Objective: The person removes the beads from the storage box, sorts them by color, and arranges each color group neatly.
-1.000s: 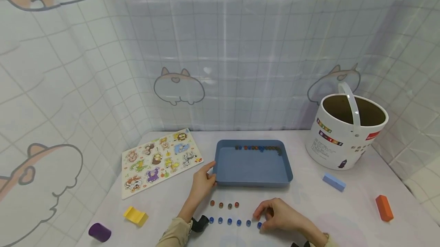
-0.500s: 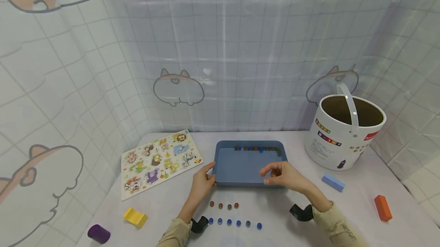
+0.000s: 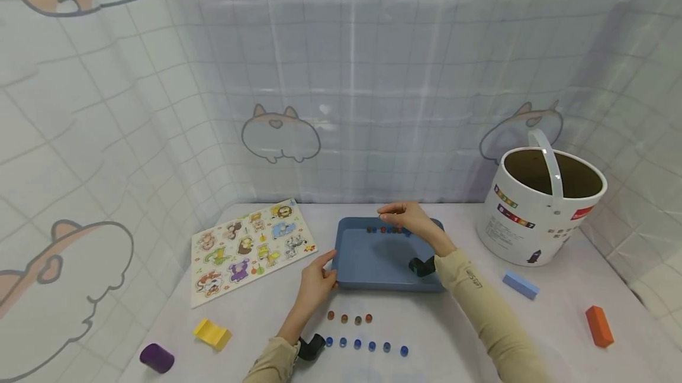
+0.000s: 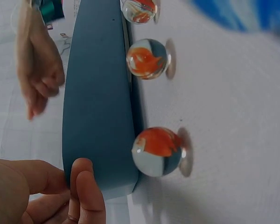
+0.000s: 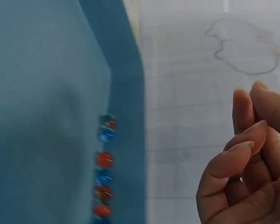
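My left hand (image 3: 316,281) grips the left wall of a shallow blue-grey tray (image 3: 362,261); in the left wrist view, thumb and fingers pinch its corner. Over the tray's far rim hovers my right hand (image 3: 410,220), fingers bent, thumb and index close together; no marble shows clearly between them. Below it, glass marbles (image 5: 104,159) in orange and blue line the tray's far wall, partly hidden in the head view. On the table before the tray lie a short row of orange-toned marbles (image 3: 344,318) and a longer row of blue marbles (image 3: 357,344).
An animal puzzle board (image 3: 250,247) lies left of the tray. Nearer are a yellow block (image 3: 212,334) and a purple cylinder (image 3: 157,358). At right stands a white bucket (image 3: 533,217) with a handle, near a blue block (image 3: 520,285) and an orange block (image 3: 599,327).
My right hand has left the last blue marble in the front row and moved forward across the tray to its far rim. The left hand stays on the tray's left wall.
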A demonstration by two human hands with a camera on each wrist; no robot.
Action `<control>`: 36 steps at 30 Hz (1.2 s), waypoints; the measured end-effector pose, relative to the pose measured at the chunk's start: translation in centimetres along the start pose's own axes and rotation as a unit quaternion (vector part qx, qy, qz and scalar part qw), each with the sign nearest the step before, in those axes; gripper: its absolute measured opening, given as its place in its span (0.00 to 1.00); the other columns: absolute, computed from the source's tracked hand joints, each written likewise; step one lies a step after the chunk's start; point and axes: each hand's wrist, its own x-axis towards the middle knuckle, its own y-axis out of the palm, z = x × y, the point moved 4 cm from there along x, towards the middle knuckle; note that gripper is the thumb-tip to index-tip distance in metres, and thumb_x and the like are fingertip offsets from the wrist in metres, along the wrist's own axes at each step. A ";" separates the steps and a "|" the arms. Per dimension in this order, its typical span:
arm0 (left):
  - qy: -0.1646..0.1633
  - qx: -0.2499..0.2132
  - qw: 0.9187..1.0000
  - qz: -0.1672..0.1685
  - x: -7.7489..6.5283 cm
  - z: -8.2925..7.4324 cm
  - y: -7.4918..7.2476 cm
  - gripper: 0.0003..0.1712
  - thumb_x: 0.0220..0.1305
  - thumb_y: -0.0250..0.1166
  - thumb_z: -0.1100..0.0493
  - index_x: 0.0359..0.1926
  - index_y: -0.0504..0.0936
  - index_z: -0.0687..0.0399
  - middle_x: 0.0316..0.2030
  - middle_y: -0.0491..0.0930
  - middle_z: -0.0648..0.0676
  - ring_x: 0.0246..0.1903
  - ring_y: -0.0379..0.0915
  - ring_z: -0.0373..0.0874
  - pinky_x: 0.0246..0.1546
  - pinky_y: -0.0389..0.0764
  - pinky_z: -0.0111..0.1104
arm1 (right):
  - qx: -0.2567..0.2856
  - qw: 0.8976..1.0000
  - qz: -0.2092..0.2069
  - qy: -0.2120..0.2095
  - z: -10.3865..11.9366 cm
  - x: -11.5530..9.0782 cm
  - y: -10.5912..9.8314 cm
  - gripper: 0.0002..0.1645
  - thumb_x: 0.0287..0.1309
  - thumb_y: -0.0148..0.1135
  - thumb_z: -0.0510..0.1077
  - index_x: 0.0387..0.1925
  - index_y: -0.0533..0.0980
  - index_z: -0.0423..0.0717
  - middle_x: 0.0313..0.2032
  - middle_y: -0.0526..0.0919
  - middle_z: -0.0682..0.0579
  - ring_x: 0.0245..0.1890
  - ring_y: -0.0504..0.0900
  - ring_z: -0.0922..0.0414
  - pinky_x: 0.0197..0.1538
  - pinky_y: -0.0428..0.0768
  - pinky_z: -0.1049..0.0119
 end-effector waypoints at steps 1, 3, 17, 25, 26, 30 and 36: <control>0.001 -0.001 1.000 -0.001 0.0 0.0 0.0 0.29 0.60 0.58 0.70 0.64 0.71 0.63 0.14 0.73 0.50 0.16 0.70 0.36 0.16 0.67 0.22 | 0.002 1.000 -0.004 0.002 -0.3 0.6 0.3 0.21 0.62 0.62 0.50 0.54 0.80 0.46 0.51 0.82 0.42 0.23 0.71 0.60 0.31 0.72 0.61; 0.004 -0.002 1.000 -0.003 0.1 0.0 0.0 0.29 0.60 0.58 0.71 0.64 0.71 0.64 0.14 0.73 0.50 0.16 0.70 0.37 0.15 0.66 0.22 | 0.011 1.000 -0.009 0.009 -1.0 1.8 1.0 0.21 0.62 0.62 0.50 0.54 0.80 0.44 0.49 0.83 0.42 0.21 0.69 0.57 0.31 0.71 0.60; 0.000 0.005 1.000 -0.004 0.2 0.2 0.0 0.29 0.60 0.58 0.70 0.64 0.72 0.61 0.14 0.74 0.50 0.15 0.69 0.36 0.15 0.65 0.22 | -0.046 0.995 -0.073 0.044 -4.2 4.5 4.4 0.16 0.62 0.62 0.47 0.48 0.84 0.45 0.43 0.86 0.45 0.31 0.80 0.55 0.34 0.79 0.66; -0.003 -0.001 1.000 0.003 0.1 0.2 0.2 0.29 0.60 0.57 0.70 0.64 0.72 0.62 0.14 0.75 0.51 0.15 0.70 0.36 0.15 0.65 0.21 | -0.092 0.990 -0.092 0.054 -5.0 4.6 5.4 0.11 0.59 0.64 0.42 0.43 0.85 0.45 0.41 0.87 0.46 0.29 0.80 0.59 0.33 0.78 0.67; -0.001 -0.002 1.000 0.003 0.1 0.1 0.2 0.29 0.60 0.57 0.70 0.64 0.71 0.63 0.14 0.75 0.50 0.15 0.70 0.36 0.15 0.65 0.21 | -0.100 0.989 -0.090 0.053 -5.0 4.6 5.4 0.11 0.59 0.65 0.40 0.43 0.85 0.45 0.40 0.87 0.46 0.29 0.80 0.59 0.33 0.79 0.67; 0.004 -0.003 1.000 -0.001 0.1 0.1 0.2 0.29 0.60 0.57 0.70 0.64 0.71 0.63 0.14 0.74 0.50 0.15 0.69 0.36 0.14 0.65 0.21 | -0.124 0.989 -0.074 0.044 -4.8 4.5 5.5 0.12 0.57 0.64 0.35 0.44 0.85 0.44 0.41 0.86 0.46 0.34 0.83 0.55 0.36 0.81 0.65; 0.004 -0.002 1.000 0.000 0.1 0.2 0.1 0.28 0.60 0.57 0.70 0.64 0.72 0.63 0.13 0.73 0.49 0.15 0.69 0.36 0.14 0.65 0.21 | -0.159 0.986 -0.053 0.027 -5.0 4.4 5.2 0.17 0.54 0.62 0.31 0.46 0.84 0.44 0.45 0.86 0.47 0.43 0.83 0.51 0.40 0.81 0.63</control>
